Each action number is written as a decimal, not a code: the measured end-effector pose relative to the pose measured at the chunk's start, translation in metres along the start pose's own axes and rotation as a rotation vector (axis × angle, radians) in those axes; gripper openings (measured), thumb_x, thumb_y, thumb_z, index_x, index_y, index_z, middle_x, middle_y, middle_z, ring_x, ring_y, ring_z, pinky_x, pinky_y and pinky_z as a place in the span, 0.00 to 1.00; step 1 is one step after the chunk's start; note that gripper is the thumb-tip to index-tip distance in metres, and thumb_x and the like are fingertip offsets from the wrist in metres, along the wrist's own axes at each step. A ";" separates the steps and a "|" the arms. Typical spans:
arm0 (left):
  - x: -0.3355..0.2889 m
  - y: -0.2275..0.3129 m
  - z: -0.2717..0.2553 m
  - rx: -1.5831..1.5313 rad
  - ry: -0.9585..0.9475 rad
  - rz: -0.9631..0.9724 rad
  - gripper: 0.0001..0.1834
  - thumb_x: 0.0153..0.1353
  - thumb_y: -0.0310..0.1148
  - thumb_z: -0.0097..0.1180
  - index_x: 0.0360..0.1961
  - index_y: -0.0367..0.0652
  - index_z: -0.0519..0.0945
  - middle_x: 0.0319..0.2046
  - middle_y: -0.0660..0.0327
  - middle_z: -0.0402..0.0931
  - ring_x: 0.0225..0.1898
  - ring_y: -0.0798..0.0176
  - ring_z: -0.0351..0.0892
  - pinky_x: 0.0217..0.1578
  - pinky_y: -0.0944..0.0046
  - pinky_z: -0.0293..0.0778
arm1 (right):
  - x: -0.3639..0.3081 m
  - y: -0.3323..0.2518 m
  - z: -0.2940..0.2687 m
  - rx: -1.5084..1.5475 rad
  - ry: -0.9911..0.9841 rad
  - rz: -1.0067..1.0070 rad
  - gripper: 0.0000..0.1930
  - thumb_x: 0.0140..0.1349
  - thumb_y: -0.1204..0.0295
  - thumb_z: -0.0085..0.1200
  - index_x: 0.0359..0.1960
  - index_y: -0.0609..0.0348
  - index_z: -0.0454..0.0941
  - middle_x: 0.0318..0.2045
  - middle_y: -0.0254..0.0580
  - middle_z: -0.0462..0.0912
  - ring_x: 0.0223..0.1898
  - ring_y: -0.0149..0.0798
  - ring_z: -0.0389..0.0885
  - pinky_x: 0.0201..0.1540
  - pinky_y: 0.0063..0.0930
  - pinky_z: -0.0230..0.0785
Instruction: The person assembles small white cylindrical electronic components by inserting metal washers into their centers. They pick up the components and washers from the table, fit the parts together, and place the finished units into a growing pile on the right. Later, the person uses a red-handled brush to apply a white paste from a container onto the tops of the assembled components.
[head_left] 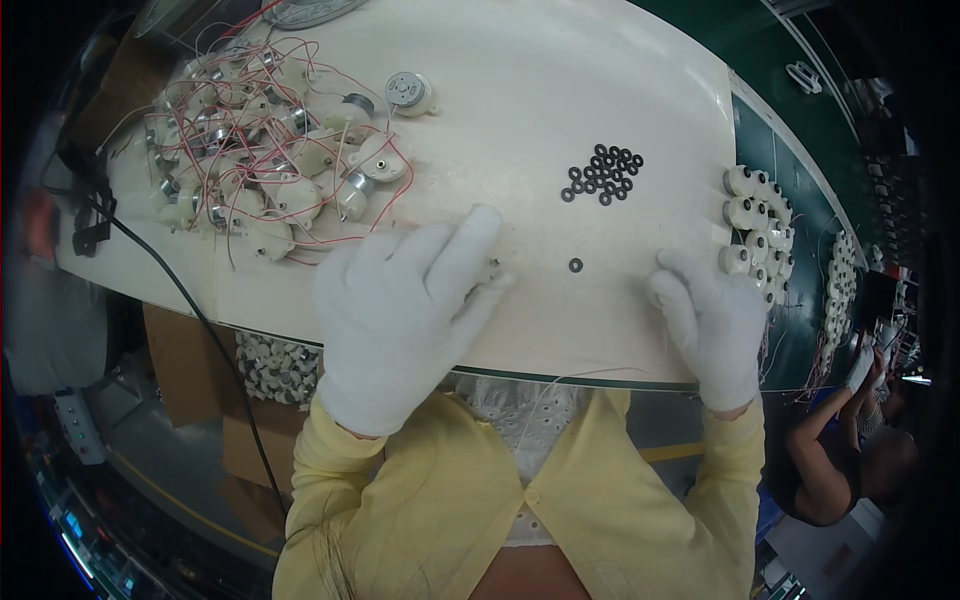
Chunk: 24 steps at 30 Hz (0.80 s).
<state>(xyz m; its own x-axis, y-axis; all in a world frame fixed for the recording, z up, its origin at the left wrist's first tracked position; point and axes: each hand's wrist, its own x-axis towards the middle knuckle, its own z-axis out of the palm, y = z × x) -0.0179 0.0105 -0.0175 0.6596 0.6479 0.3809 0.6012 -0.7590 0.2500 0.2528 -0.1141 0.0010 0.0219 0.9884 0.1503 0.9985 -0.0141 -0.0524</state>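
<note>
My left hand (398, 305), in a white glove, is closed at the left middle of the table. A small metal shaft of what looks like a white geared motor (494, 266) shows between its thumb and index finger; the glove hides most of the motor. My right hand (708, 318), also gloved, rests near the table's right side with its fingers bent and slightly apart, and nothing shows in them. A single black ring washer (575, 265) lies between my hands. Farther off is a loose group of black ring washers (604, 172).
A heap of geared motors (290, 165) with red and white wires covers the far left. One motor (409, 93) lies apart from it. Motors with black rings (757, 225) stand in rows at the right. A black cable (190, 275) crosses the left edge. Another person (835, 455) sits at far right.
</note>
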 end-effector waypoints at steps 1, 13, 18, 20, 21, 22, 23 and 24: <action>-0.002 -0.001 0.003 0.000 0.020 0.035 0.31 0.46 0.37 0.73 0.55 0.48 0.80 0.33 0.67 0.76 0.30 0.61 0.71 0.32 0.60 0.67 | 0.001 -0.004 -0.004 0.001 -0.002 -0.005 0.17 0.53 0.56 0.70 0.38 0.50 0.82 0.17 0.32 0.78 0.17 0.39 0.73 0.26 0.33 0.61; -0.011 -0.005 0.017 -0.077 0.019 0.012 0.36 0.43 0.41 0.72 0.58 0.50 0.78 0.31 0.66 0.70 0.29 0.59 0.68 0.31 0.58 0.66 | 0.013 -0.029 -0.013 1.313 -0.293 0.389 0.15 0.68 0.77 0.54 0.55 0.66 0.71 0.42 0.41 0.81 0.41 0.29 0.78 0.47 0.25 0.72; -0.011 -0.003 0.016 -0.075 0.013 -0.018 0.35 0.43 0.42 0.71 0.57 0.53 0.79 0.33 0.67 0.69 0.32 0.59 0.68 0.32 0.57 0.66 | 0.024 -0.029 -0.012 1.124 -0.311 0.278 0.16 0.69 0.78 0.52 0.56 0.66 0.70 0.44 0.41 0.80 0.41 0.29 0.77 0.45 0.25 0.73; -0.012 -0.003 0.016 -0.083 0.014 -0.029 0.34 0.43 0.43 0.70 0.56 0.53 0.80 0.33 0.67 0.69 0.33 0.59 0.68 0.32 0.57 0.66 | 0.028 -0.031 -0.010 0.974 -0.282 0.201 0.16 0.67 0.78 0.54 0.55 0.65 0.71 0.41 0.41 0.81 0.38 0.30 0.78 0.43 0.25 0.73; -0.012 -0.003 0.017 -0.087 0.019 -0.031 0.34 0.42 0.43 0.70 0.56 0.54 0.80 0.34 0.68 0.69 0.33 0.59 0.68 0.33 0.57 0.66 | 0.031 -0.031 -0.009 0.862 -0.255 0.124 0.15 0.64 0.78 0.55 0.53 0.64 0.73 0.39 0.41 0.81 0.36 0.31 0.79 0.42 0.25 0.72; -0.012 -0.002 0.016 -0.090 0.024 -0.032 0.34 0.42 0.43 0.70 0.55 0.54 0.80 0.34 0.68 0.69 0.33 0.59 0.68 0.33 0.57 0.67 | 0.034 -0.031 -0.008 0.747 -0.220 0.052 0.15 0.62 0.79 0.57 0.51 0.63 0.74 0.38 0.40 0.82 0.35 0.33 0.80 0.41 0.26 0.72; -0.012 -0.002 0.017 -0.093 0.015 -0.035 0.34 0.42 0.43 0.70 0.55 0.54 0.80 0.34 0.68 0.69 0.34 0.59 0.68 0.33 0.57 0.67 | 0.040 -0.030 -0.007 0.606 -0.179 -0.048 0.15 0.59 0.79 0.58 0.48 0.62 0.76 0.35 0.39 0.82 0.33 0.35 0.80 0.39 0.27 0.72; -0.012 -0.002 0.016 -0.096 0.005 -0.037 0.34 0.42 0.43 0.70 0.55 0.54 0.81 0.34 0.68 0.68 0.34 0.59 0.68 0.33 0.57 0.67 | 0.044 -0.030 -0.007 0.465 -0.137 -0.146 0.15 0.55 0.79 0.60 0.46 0.60 0.78 0.33 0.38 0.82 0.32 0.37 0.81 0.38 0.28 0.72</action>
<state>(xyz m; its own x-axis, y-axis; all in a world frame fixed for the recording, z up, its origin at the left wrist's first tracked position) -0.0200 0.0054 -0.0371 0.6355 0.6754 0.3742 0.5790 -0.7375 0.3477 0.2247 -0.0708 0.0159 -0.1540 0.9863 0.0597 0.8624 0.1637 -0.4790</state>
